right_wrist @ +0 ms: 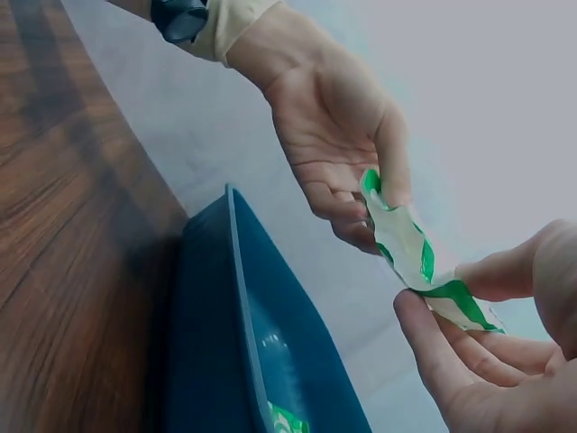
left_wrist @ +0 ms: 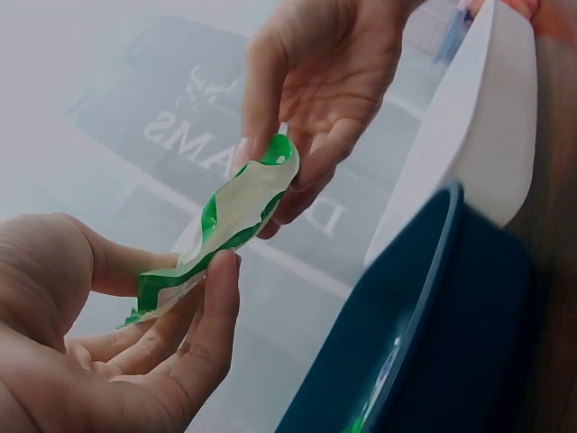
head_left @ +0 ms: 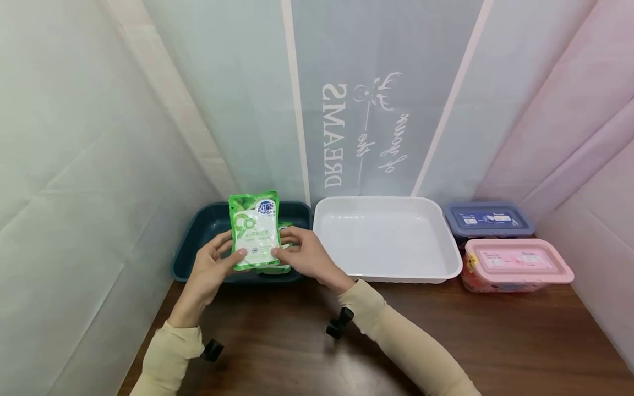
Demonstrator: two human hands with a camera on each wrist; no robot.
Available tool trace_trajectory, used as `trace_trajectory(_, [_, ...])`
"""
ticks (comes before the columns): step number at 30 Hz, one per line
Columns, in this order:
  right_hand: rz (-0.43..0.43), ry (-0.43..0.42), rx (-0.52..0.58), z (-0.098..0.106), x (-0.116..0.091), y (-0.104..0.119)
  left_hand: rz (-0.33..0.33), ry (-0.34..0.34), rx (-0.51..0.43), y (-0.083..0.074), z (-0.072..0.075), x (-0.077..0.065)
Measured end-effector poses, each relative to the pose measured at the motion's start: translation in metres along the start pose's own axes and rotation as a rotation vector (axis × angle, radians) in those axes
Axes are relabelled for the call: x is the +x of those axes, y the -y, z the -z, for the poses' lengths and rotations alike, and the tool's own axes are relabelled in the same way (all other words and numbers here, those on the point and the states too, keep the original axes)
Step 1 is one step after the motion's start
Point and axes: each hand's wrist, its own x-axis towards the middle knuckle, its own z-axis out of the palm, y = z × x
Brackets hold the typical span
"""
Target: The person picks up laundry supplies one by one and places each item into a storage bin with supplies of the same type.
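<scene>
A green and white soap packet (head_left: pixel 256 231) with Chinese lettering is held up over the dark teal tray (head_left: pixel 195 242). My left hand (head_left: pixel 210 267) pinches its left edge, thumb on the front face and fingers behind. On the opposite edge my right hand (head_left: pixel 307 254) pinches it in the same way. Seen nearly edge-on in the left wrist view, the packet (left_wrist: pixel 243 203) looks thin and wavy between both hands. At least one more green packet (head_left: pixel 274 269) lies in the teal tray, partly hidden behind the held one.
Right of the teal tray stands a white tray (head_left: pixel 386 242) with a bare bottom. Farther right are a blue lidded box (head_left: pixel 487 219) and a pink lidded box (head_left: pixel 517 263). All rest on a brown wooden table (head_left: pixel 277 341), with printed cloth (head_left: pixel 376 137) behind.
</scene>
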Motion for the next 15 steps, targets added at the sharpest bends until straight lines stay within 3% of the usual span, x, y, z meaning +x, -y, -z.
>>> trace_trajectory(9, [-0.037, -0.014, -0.023, -0.026, 0.02, 0.0, 0.022, -0.12, 0.024, 0.006, 0.021, 0.009])
trace_trajectory(15, [-0.015, -0.027, -0.169, -0.046, 0.033, -0.005, 0.037, -0.166, 0.07, 0.013, 0.036, 0.011])
